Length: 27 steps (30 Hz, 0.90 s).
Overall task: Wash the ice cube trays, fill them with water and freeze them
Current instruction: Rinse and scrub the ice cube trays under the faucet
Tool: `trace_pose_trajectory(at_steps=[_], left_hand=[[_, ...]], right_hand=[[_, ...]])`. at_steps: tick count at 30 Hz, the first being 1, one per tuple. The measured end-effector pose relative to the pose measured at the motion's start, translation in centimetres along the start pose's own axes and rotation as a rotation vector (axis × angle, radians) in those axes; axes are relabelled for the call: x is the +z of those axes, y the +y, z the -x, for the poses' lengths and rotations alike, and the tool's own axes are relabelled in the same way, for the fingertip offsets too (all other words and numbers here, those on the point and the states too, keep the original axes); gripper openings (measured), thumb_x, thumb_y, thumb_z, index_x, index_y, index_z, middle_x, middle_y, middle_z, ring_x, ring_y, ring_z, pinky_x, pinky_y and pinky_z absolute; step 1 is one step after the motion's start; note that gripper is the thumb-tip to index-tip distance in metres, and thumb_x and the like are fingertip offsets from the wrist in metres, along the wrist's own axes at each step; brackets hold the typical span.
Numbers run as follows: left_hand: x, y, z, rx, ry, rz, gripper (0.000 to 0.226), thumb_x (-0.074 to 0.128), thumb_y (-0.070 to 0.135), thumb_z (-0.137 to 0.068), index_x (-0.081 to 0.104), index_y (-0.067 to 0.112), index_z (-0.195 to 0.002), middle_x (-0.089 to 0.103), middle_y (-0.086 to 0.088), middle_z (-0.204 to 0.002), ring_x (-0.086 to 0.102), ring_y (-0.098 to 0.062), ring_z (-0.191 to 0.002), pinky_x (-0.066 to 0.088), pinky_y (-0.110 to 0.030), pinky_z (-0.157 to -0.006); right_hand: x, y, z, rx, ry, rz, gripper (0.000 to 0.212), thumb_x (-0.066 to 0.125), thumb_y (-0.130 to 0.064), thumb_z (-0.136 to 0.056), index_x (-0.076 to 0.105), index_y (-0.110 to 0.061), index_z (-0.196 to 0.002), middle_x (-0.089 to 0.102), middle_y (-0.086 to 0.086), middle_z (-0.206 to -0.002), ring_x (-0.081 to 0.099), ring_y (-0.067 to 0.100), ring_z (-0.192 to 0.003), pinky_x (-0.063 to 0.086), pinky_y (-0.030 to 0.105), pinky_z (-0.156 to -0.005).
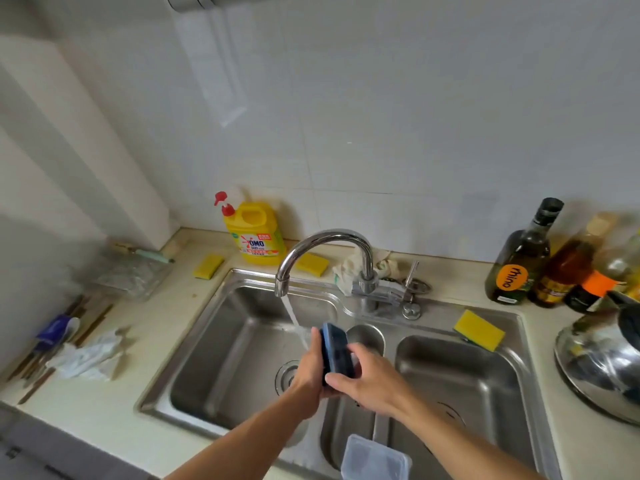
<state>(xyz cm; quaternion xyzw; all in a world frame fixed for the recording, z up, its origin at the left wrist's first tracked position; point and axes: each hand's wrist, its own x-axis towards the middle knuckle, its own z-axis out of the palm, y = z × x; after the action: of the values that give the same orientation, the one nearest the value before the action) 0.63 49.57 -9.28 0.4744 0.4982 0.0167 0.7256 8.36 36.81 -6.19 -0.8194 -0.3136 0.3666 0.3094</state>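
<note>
A blue ice cube tray (335, 351) stands on edge over the left basin of the steel sink (221, 355), just right of the running water from the chrome faucet (325, 251). My left hand (310, 370) grips its left side and my right hand (370, 379) holds its right side from the front. The stream lands on my left hand's fingers and the tray's edge. A clear plastic lid or tray (375, 460) leans on the sink's near divider, below my arms.
A yellow detergent jug (258, 233) stands behind the faucet, with yellow sponges (479, 330) on the sink rim. Oil bottles (523, 258) and a steel pot lid (602, 362) crowd the right counter. A crumpled cloth (91, 355) and chopsticks lie left.
</note>
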Motion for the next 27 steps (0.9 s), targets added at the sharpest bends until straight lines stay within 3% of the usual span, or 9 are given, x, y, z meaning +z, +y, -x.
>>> trace_pose_trajectory(at_steps=[2, 4, 7, 10, 13, 16, 23, 27], left_hand=[[-1.1, 0.4, -0.7, -0.005, -0.004, -0.028, 0.068, 0.031, 0.075, -0.096, 0.07, 0.021, -0.109, 0.079, -0.009, -0.088, 0.078, -0.026, -0.083, 0.064, -0.045, -0.068], [-2.1, 0.6, -1.5, -0.011, -0.011, -0.041, 0.069, 0.031, 0.076, -0.095, 0.07, 0.021, -0.109, 0.079, -0.01, -0.089, 0.078, -0.027, -0.084, 0.064, -0.051, -0.073], [-3.4, 1.5, -3.1, -0.022, -0.044, -0.086, 0.073, 0.03, 0.077, -0.095, 0.069, 0.019, -0.113, 0.079, -0.011, -0.088, 0.078, -0.027, -0.08, 0.063, -0.045, -0.066], [-5.4, 3.0, -5.5, -0.049, -0.094, -0.134, 0.069, 0.028, 0.075, -0.097, 0.066, 0.021, -0.114, 0.079, -0.009, -0.084, 0.078, -0.026, -0.077, 0.062, -0.043, -0.063], [-7.4, 4.7, -8.0, -0.066, -0.147, -0.219, 0.068, 0.028, 0.076, -0.095, 0.066, 0.022, -0.109, 0.079, -0.009, -0.08, 0.077, -0.028, -0.079, 0.063, -0.044, -0.064], [-8.8, 6.4, -10.6, -0.044, -0.173, -0.308, 0.073, 0.028, 0.074, -0.097, 0.068, 0.015, -0.11, 0.077, -0.017, -0.093, 0.076, -0.031, -0.084, 0.062, -0.041, -0.06], [-9.7, 8.2, -13.1, -0.029, -0.199, -0.421, 0.044, 0.036, 0.039, -0.108, 0.067, 0.008, -0.109, 0.072, -0.023, -0.101, 0.073, -0.036, -0.087, 0.064, -0.049, -0.068], [-9.2, 9.0, -14.1, 0.068, -0.251, -0.518, 0.028, 0.045, 0.008, -0.098, 0.069, -0.007, -0.097, 0.07, -0.031, -0.093, 0.069, -0.038, -0.078, 0.059, -0.059, -0.075]], right_hand=[[0.9, -0.7, -0.8, 0.001, -0.015, -0.015, 0.101, 0.061, -0.08, -0.066, 0.037, -0.031, -0.151, 0.058, -0.006, -0.129, 0.062, 0.009, -0.102, 0.049, 0.024, -0.079], [1.7, -1.6, -1.4, 0.021, -0.025, -0.059, 0.094, 0.063, -0.076, -0.067, 0.041, -0.032, -0.147, 0.06, -0.011, -0.114, 0.064, 0.005, -0.088, 0.05, 0.021, -0.071], [2.6, -3.1, -3.0, 0.088, -0.014, -0.114, 0.078, 0.066, -0.069, -0.065, 0.049, -0.034, -0.133, 0.068, -0.01, -0.093, 0.067, 0.006, -0.06, 0.056, 0.027, -0.056], [3.9, -4.9, -5.3, 0.157, 0.01, -0.145, 0.07, 0.065, -0.067, -0.064, 0.048, -0.04, -0.127, 0.07, -0.008, -0.085, 0.071, 0.009, -0.06, 0.06, 0.027, -0.058], [5.8, -7.0, -7.5, 0.224, 0.049, -0.23, 0.07, 0.063, -0.067, -0.066, 0.047, -0.039, -0.128, 0.07, -0.008, -0.082, 0.071, 0.006, -0.056, 0.054, 0.018, -0.05], [7.2, -8.3, -9.6, 0.283, 0.115, -0.268, 0.07, 0.062, -0.066, -0.067, 0.046, -0.04, -0.131, 0.071, -0.008, -0.084, 0.07, 0.008, -0.055, 0.048, 0.016, -0.048], [8.4, -9.6, -12.1, 0.342, 0.187, -0.38, 0.053, 0.065, -0.055, -0.073, 0.049, -0.038, -0.121, 0.072, -0.003, -0.092, 0.063, 0.006, -0.052, 0.052, 0.018, -0.051], [8.4, -9.4, -13.0, 0.35, 0.243, -0.381, 0.05, 0.065, -0.049, -0.078, 0.052, -0.033, -0.124, 0.071, -0.001, -0.099, 0.063, 0.006, -0.055, 0.05, 0.017, -0.051]])
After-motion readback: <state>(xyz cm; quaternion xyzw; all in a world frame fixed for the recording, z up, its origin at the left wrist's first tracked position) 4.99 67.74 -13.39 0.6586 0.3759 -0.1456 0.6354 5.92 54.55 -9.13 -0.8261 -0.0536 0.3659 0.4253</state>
